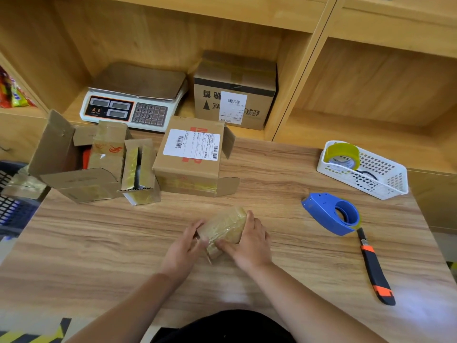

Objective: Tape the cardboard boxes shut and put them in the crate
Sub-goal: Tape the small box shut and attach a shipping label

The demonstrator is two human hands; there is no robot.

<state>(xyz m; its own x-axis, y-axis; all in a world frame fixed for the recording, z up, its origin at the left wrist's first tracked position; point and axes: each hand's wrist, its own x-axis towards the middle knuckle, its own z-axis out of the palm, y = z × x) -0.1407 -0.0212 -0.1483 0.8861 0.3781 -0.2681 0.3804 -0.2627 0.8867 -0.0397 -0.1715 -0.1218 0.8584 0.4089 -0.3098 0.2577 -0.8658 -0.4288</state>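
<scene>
Shelf unit (319, 58): pale wood cubbies behind the table.
Table (99, 243): flat top with streaky wood-grain laminate.
Crate (12, 209): dark blue plastic lattice at the left edge, beside the table and only partly in view.
Open box (74, 179): brown corrugated card on the table's left, flaps standing up, old glossy tape on its sides.
Labelled box (173, 167): squarish carton at mid-table with a white shipping label on top and its side flaps splayed.
Shelf box (235, 95): taped carton in a cubby, beside the scale (133, 95) with its steel pan.
Basket (385, 179): white perforated plastic, far right, holding a yellowish tape roll (342, 154).
Narrow box (142, 174): upright and open-topped, between the two larger cartons.
Tape dispenser (331, 214): blue plastic, rounded, lying near the basket.
Utility knife (373, 266): black and orange, just beside the dispenser.
Small box (225, 226): oblong, wrapped in shiny wrinkled tape, on the table's near centre between both hands.
Right hand (249, 241): wraps over the small box's right side, thumb on top.
Left hand (184, 248): fingers curled, gripping the small box's left end.
</scene>
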